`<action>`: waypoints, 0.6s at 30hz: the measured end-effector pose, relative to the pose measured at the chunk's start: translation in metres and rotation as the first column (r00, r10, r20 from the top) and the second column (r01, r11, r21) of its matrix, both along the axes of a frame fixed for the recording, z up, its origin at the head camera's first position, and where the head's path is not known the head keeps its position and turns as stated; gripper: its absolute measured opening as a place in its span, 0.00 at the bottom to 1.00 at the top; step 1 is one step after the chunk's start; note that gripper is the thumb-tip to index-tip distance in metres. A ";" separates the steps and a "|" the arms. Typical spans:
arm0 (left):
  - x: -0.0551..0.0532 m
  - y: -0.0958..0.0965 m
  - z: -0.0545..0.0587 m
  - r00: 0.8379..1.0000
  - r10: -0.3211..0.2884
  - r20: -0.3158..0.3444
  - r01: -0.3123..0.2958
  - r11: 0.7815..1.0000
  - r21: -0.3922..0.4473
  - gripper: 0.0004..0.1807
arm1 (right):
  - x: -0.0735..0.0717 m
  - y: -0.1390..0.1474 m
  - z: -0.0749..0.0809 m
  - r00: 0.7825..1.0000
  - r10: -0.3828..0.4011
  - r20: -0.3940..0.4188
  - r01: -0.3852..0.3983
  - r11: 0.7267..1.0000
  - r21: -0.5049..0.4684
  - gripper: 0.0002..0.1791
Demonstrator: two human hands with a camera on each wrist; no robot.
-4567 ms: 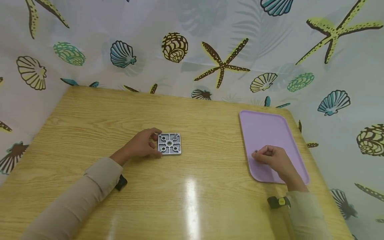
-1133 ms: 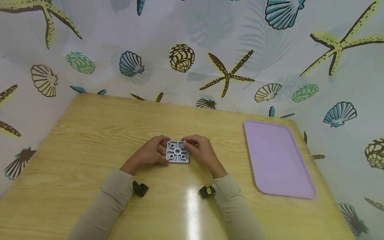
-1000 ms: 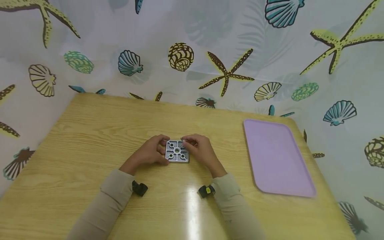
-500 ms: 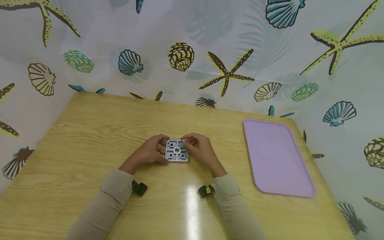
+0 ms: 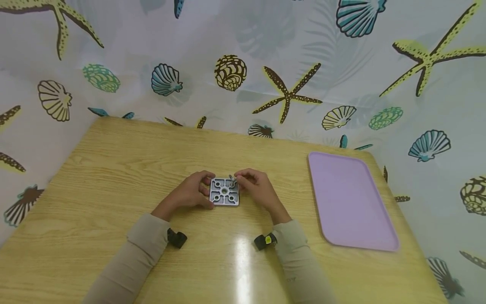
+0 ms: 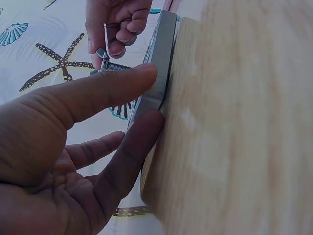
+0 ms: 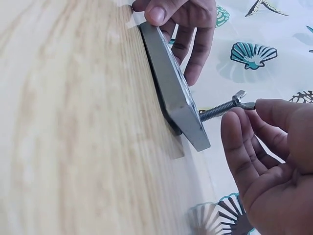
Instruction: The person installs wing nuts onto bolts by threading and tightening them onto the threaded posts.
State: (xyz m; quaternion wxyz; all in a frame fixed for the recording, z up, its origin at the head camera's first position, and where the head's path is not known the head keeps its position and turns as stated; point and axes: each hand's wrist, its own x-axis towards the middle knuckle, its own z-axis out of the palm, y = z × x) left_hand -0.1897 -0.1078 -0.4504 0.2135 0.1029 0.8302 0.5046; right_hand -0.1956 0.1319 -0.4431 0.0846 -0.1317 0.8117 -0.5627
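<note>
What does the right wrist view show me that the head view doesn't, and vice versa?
Right wrist only: the screw threads between wing nut and metal plate. Head only: the purple tray, both sleeves and the plate's holes. Both: the plate, left hand at its edge, right hand at the wing nut, the tabletop and shell-print cloth.

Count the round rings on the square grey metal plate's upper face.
5 on the plate: centre ring, far-left ring, near-left ring, near-right ring and far-right ring, the last partly hidden by the silver winged metal screw. The plate's underside is out of sight.
</note>
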 end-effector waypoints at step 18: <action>-0.001 0.000 -0.002 1.000 -0.011 0.010 0.011 1.000 0.013 0.48 | 0.000 -0.004 -0.003 0.998 0.041 0.046 -0.039 0.998 -0.052 0.21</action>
